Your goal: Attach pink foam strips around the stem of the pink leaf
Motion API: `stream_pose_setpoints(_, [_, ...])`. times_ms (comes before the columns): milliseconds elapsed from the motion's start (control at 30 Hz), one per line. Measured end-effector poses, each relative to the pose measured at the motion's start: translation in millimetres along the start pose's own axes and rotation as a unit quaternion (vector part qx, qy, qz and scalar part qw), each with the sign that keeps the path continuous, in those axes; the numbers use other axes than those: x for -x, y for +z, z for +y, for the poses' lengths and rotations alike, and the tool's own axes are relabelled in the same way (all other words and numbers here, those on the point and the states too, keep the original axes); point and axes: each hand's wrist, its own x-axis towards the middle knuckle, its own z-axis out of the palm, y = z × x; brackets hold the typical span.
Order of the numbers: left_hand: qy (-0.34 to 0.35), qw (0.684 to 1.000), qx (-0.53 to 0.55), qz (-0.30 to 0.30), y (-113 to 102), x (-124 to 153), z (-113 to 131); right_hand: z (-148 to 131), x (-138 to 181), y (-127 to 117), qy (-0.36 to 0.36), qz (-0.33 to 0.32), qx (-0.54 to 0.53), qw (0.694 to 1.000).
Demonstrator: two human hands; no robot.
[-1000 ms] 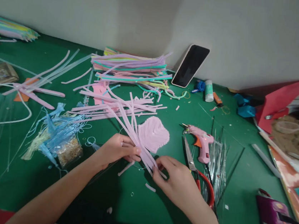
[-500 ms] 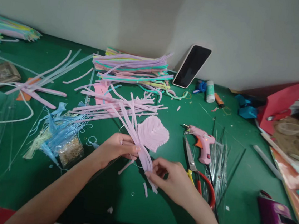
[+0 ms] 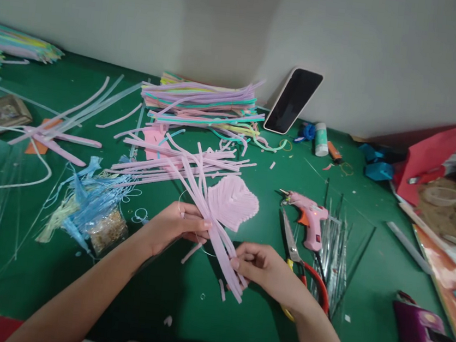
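**First:** As we read from the far left of the pink plastic hot-glue gun (image 3: 307, 213), what lies on the green table mat (image 3: 35, 270)?

**Second:** Well left of the gun we see a tangle of light blue and cream strands (image 3: 84, 201), lying flat on the mat.

**First:** And closer to the gun?

**Second:** Our left hand (image 3: 172, 228) is left of the gun. It is closed around the bundle of long pale pink strips (image 3: 219, 244), thumb on top, at the point where they cross. The bundle is raised off the mat, left of the gun, between our two hands.

**First:** What about the ribbed piece?

**Second:** A pale pink fan-shaped ribbed piece (image 3: 234, 204) sits between our left hand and the gun, right against the bundle. We cannot tell whether it is joined to it.

**First:** And our other hand?

**Second:** Our right hand (image 3: 262, 268) is below and left of the gun, with its fingers curled tight on the bundle's lower ends.

**First:** And beyond that?

**Second:** Steel scissors with red and yellow handles (image 3: 291, 249) lie just beside the gun, partly under our right wrist. A purple rectangular box (image 3: 418, 338) lies well to the gun's lower right.
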Motion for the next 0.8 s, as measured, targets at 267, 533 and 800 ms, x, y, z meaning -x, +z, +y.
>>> stream_pose_setpoints(267, [-0.004,1.0,-0.006,0.005,3.1,2.1,2.0,-8.3,2.8,-4.9,-0.011,0.023,0.028,0.999])
stream_pose_setpoints(533, [0.002,1.0,-0.017,0.008,5.5,2.0,2.5,-10.6,-10.1,11.6,0.033,0.085,-0.037,0.995])
stream_pose_setpoints(800, [0.01,0.999,0.009,0.035,9.3,1.5,-1.2,-6.6,-10.4,13.9,0.03,0.104,-0.047,0.993])
